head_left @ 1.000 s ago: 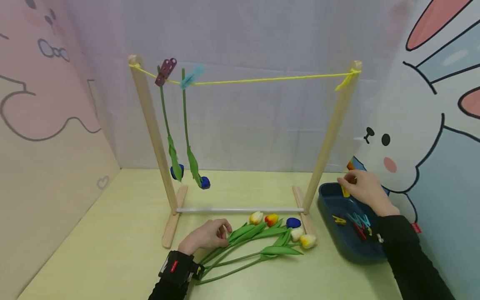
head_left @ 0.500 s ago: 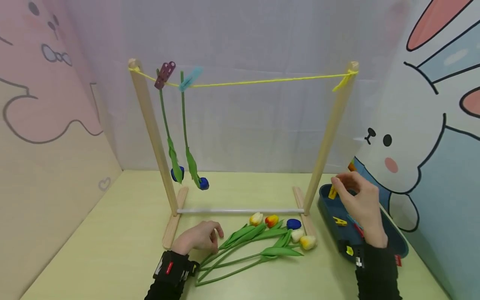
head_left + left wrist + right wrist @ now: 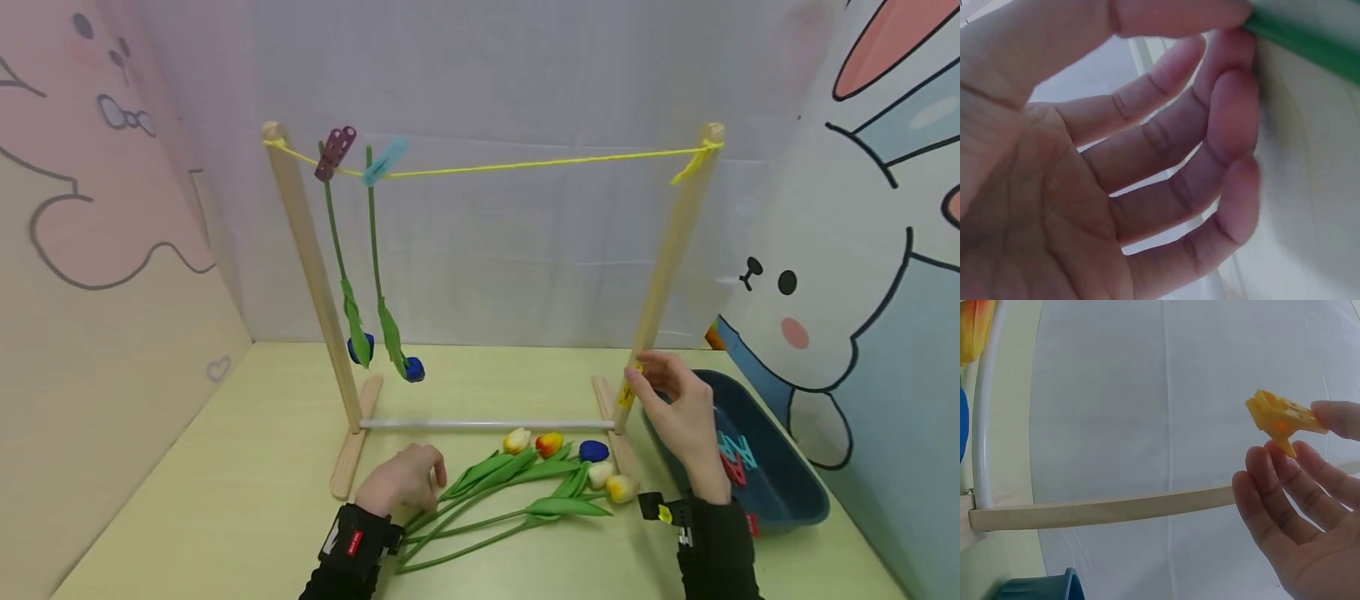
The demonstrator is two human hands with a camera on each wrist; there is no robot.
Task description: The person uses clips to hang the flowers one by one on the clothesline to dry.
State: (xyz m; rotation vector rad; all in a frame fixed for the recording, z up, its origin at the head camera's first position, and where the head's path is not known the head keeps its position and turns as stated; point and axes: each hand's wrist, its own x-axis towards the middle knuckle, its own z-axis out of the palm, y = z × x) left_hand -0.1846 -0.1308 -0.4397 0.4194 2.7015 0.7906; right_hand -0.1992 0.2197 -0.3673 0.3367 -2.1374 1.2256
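My right hand (image 3: 678, 408) holds a yellow clothespin (image 3: 1279, 419) between thumb and fingers, in front of the rack's right post (image 3: 675, 242). On the table my left hand (image 3: 405, 483) lies at the stem ends of several artificial tulips (image 3: 551, 507). In the left wrist view its thumb and index finger meet on a green stem (image 3: 1304, 42), the other fingers curled. Two blue tulips hang head down from a yellow string (image 3: 525, 165); a dark red clothespin (image 3: 335, 154) and a light blue clothespin (image 3: 386, 162) hold their stems.
A dark blue tray (image 3: 787, 483) with several clothespins stands at the right, beside the rack's wooden foot. A white bar (image 3: 487, 425) joins the rack's feet behind the tulip heads. Printed walls (image 3: 885, 333) close in both sides.
My right hand has lifted the yellow clothespin out of the tray and moved left to the right post. My left hand has shifted slightly left and down along the stems.
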